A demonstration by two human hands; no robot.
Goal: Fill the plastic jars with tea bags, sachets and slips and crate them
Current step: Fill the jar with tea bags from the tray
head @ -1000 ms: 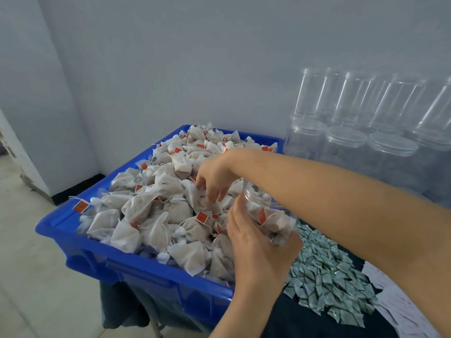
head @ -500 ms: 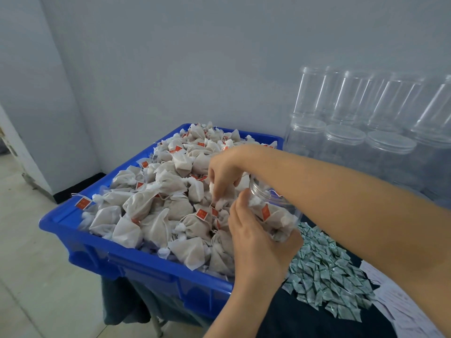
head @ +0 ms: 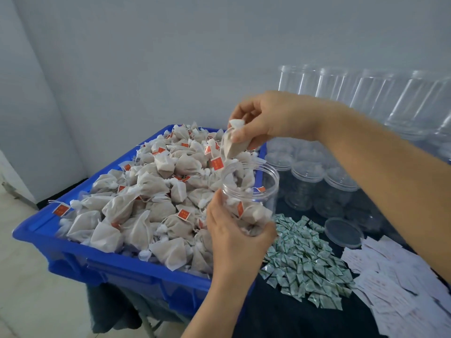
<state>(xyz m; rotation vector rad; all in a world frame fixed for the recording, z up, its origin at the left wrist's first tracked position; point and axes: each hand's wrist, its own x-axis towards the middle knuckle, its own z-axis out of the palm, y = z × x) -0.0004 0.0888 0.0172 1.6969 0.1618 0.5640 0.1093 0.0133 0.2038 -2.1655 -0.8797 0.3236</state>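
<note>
Left hand (head: 238, 230): my fingers are curled round the lower part of the jar (head: 251, 196), holding it tilted, mouth up, over the near right corner of the crate (head: 102, 262).
Right hand (head: 271, 118): thumb and fingers pinch a tea bag (head: 233, 142) by its upper part.
Tea bag: hangs from my right hand just above the jar's mouth, not yet inside; its red tag (head: 216, 164) dangles beside the rim.
Jar: open, partly filled with tea bags that sit in the part nearest my left palm.
Crate: blue, heaped with tea bags (head: 146, 198), left of the jar.
Sachets (head: 302, 262): a green-and-white pile on the dark table (head: 292, 320), just right of my left hand.
Slips (head: 390, 284): white, spread right of the sachets.
Lid (head: 343, 232): lies flat beyond the sachets.
Empty jars (head: 366, 93): stacked along the wall.
</note>
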